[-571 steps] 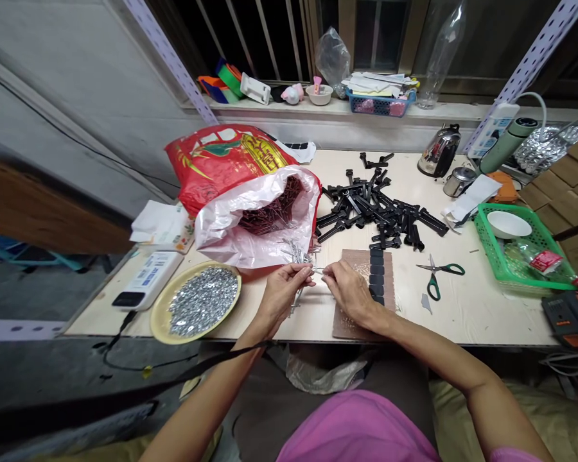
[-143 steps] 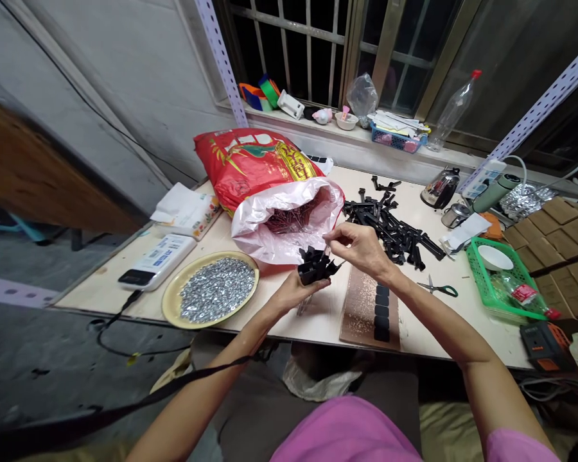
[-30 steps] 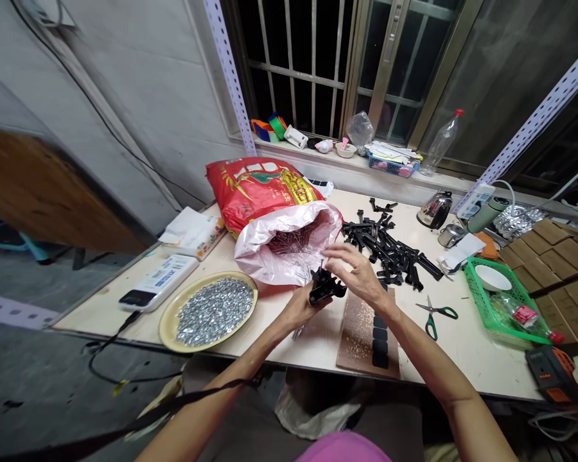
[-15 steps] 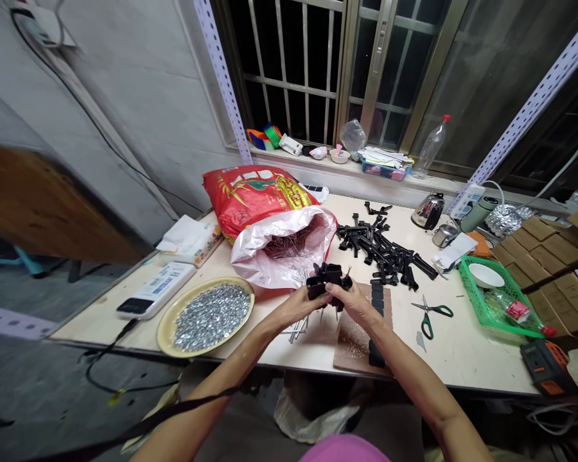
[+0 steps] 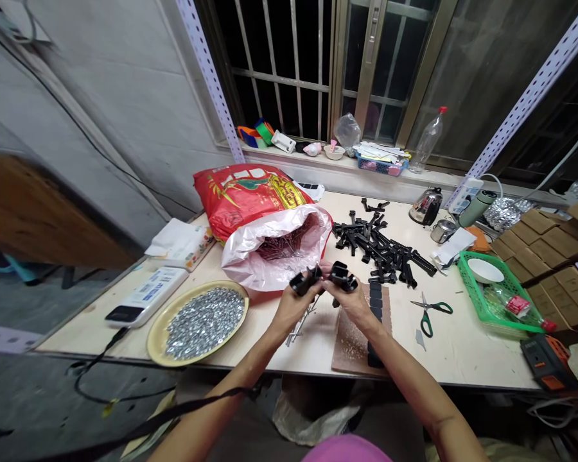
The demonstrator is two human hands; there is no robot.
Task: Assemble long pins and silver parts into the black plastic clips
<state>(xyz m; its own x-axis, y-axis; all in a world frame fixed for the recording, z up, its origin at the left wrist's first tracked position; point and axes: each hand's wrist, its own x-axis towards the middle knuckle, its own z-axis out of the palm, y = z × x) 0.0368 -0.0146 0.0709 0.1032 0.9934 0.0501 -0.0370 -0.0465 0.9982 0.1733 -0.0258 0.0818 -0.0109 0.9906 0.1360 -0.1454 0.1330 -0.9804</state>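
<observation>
The left hand (image 5: 293,307) was closed around black parts (image 5: 304,282) and the right hand (image 5: 355,304) around others, side by side before a red bag (image 5: 250,192). Loose metal pins (image 5: 297,332) lay on the table (image 5: 484,346) near the left hand; a black heap (image 5: 376,240) lay beyond the right.

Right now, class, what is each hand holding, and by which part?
The left hand holds black pieces, the right hand more black pieces, both below the ends that show; the hands hide the exact spot.
</observation>
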